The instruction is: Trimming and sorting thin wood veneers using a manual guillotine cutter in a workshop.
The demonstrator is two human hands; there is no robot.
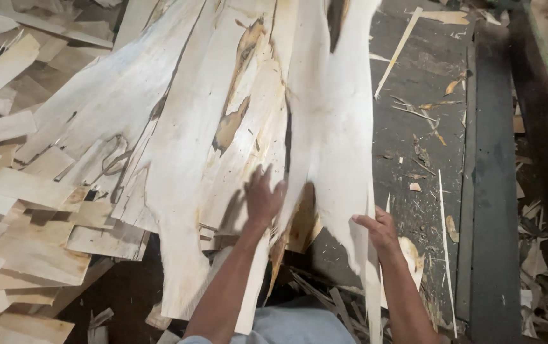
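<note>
Pale veneer sheet (331, 121) hides fingers of right hand (379, 230); top cropped.

Both bare forearms reach forward from the bottom edge. The left hand (262, 196) lies flat, fingers spread. The right hand (376, 230), just right of the left, curls with thumb extended.

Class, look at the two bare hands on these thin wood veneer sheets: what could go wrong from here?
1. The right hand grips the ragged edge of a pale veneer sheet; splinters could cut bare skin.
2. That sheet already shows splits, so it may tear further.
3. The left hand presses on overlapped sheets, which might slide.
</note>
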